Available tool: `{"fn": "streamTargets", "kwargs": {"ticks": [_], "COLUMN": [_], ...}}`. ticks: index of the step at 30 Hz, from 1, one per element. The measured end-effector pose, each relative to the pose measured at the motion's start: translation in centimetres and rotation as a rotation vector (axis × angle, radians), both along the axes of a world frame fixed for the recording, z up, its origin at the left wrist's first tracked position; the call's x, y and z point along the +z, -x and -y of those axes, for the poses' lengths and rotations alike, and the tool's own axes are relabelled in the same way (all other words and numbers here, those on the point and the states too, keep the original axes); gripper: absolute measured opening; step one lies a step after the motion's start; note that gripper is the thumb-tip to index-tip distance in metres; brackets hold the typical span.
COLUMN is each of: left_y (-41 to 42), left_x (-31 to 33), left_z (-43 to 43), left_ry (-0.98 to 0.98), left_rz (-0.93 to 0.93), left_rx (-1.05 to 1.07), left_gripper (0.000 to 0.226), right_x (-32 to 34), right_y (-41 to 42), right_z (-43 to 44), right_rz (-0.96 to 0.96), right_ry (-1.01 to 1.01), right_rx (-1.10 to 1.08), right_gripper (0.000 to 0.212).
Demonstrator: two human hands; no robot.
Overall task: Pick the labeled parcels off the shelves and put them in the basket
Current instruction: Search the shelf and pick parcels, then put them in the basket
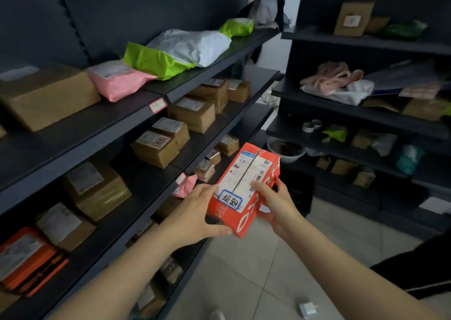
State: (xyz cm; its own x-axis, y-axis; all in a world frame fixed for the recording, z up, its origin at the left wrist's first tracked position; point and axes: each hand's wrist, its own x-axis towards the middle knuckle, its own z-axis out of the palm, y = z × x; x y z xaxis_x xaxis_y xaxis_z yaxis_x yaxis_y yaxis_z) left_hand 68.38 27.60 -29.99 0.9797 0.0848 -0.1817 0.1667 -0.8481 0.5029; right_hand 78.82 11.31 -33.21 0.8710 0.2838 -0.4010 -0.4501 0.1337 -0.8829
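Red cardboard: the box (246, 188) hangs over the floor (244, 271), grasped in both hands. My left hand (195, 212) cups its near corner and my right hand (275, 205) clamps the other side. I hold only the near end, so I judge the far end could dip and slide free. The shelf (136, 173) edge is just beside my left knuckles, and a careless swing would clip it. Ahead the aisle is open to what I take for the dark basket (301, 193).

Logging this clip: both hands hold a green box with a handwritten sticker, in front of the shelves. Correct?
Colour is wrong: the box is red, not green. The head view shows left hand and right hand holding it, handwritten sticker on top, before the shelves.
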Motion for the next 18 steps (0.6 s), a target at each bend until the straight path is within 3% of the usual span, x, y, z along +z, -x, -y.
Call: {"fn": "streamTargets", "kwargs": {"ticks": [10, 18], "left_y": [-21.2, -36.3], "left_x": [-2.2, -7.7], "left_z": [-8.9, -10.3], "left_ry": [-0.363, -0.541], "left_rz": [0.159, 0.198], "left_rx": [-0.083, -0.219], "left_gripper": [0.064, 0.062], "right_x": [-4.9, -12.6], "right_y": [-19.1, -34.7], "right_z": [0.9, 4.0], "right_rz": [0.032, -0.072], "right_ry": [0.225, 0.325], "right_rx": [-0.289, -0.342], "right_gripper": [0.056, 0.050]}}
